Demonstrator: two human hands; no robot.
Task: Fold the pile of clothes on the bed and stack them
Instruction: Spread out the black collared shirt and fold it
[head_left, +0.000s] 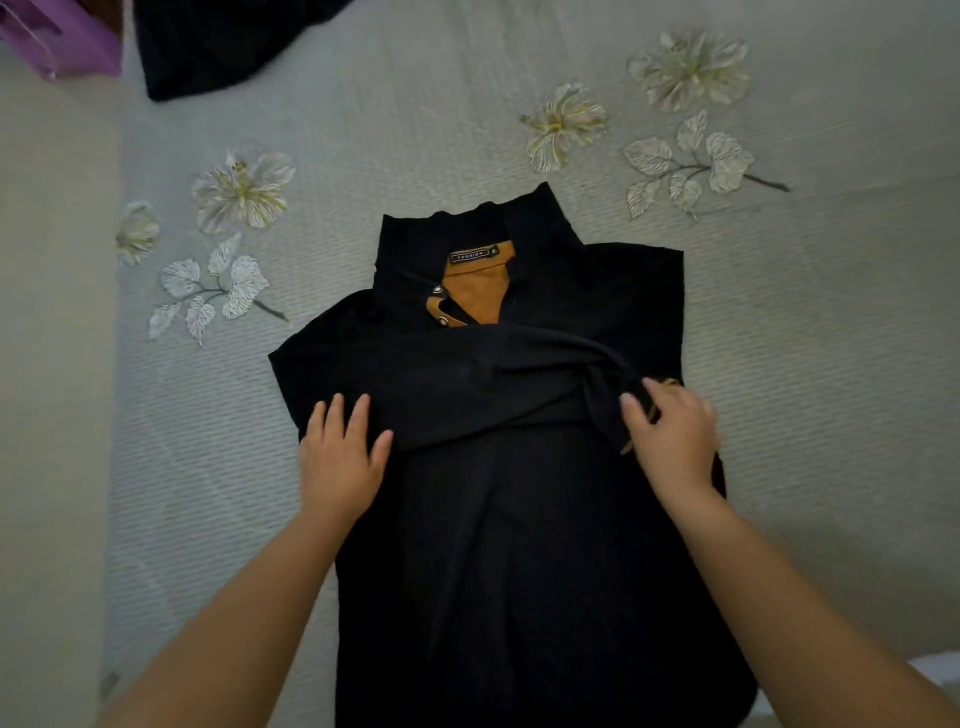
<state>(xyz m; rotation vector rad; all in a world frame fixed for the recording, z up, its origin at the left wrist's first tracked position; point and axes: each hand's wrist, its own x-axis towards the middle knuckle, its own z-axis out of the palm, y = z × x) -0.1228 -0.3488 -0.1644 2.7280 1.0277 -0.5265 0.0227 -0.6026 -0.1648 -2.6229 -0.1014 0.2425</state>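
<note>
Two garments show on our bed (779, 322): one black shirt (519, 519) spread before us in the middle, collar away from us, and one dark garment (218, 47) well apart at the far left edge beside a purple object (57, 36). Bare flowered sheet lies open on both sides of the shirt and beyond its collar. The shirt has a mustard inner collar with a label, its sleeves folded across the chest; our left hand (340, 457) presses flat on it with straight fingers, our right hand (672, 436) pinches the sleeve cuff.
</note>
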